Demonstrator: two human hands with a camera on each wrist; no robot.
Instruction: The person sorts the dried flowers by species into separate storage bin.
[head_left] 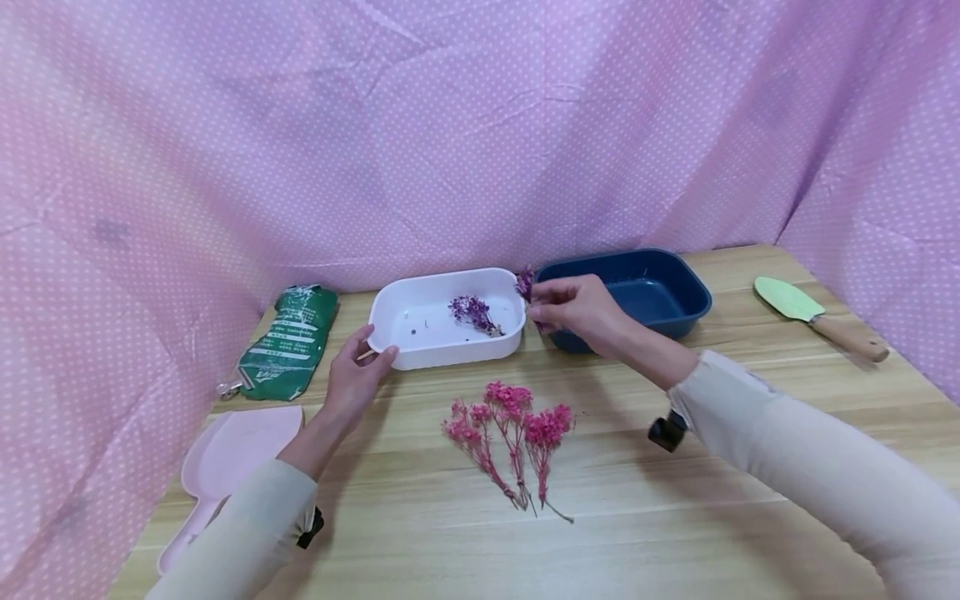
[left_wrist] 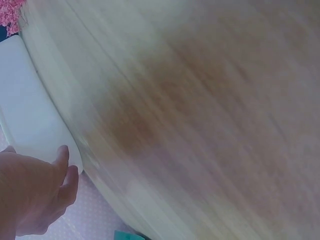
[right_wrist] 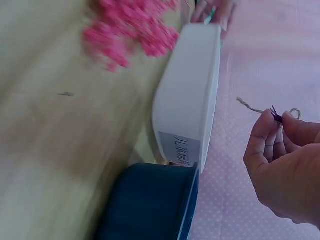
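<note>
My right hand point(head_left: 585, 310) pinches a small bunch of purple dried flowers point(head_left: 525, 285) between thumb and fingertips, above the gap between two tubs. In the right wrist view its stem ends point(right_wrist: 276, 116) poke out of the grip, tied with twine point(right_wrist: 250, 107). My left hand point(head_left: 352, 379) holds the near left corner of the white tub point(head_left: 457, 357), thumb on the front wall and fingers along the left side. Inside that tub lies another purple bunch point(head_left: 472, 311), with a few loose bits around it. To its right stands the dark blue tub point(head_left: 686, 319).
Three bunches of pink dried flowers point(head_left: 510, 402) lie in front of the tubs. At the left are a green packet point(head_left: 292, 342) and a pink dustpan-like piece point(head_left: 240, 450). A green trowel with a wooden handle point(head_left: 847, 335) lies at the right. Pink dotted cloth point(head_left: 465, 150) hangs behind.
</note>
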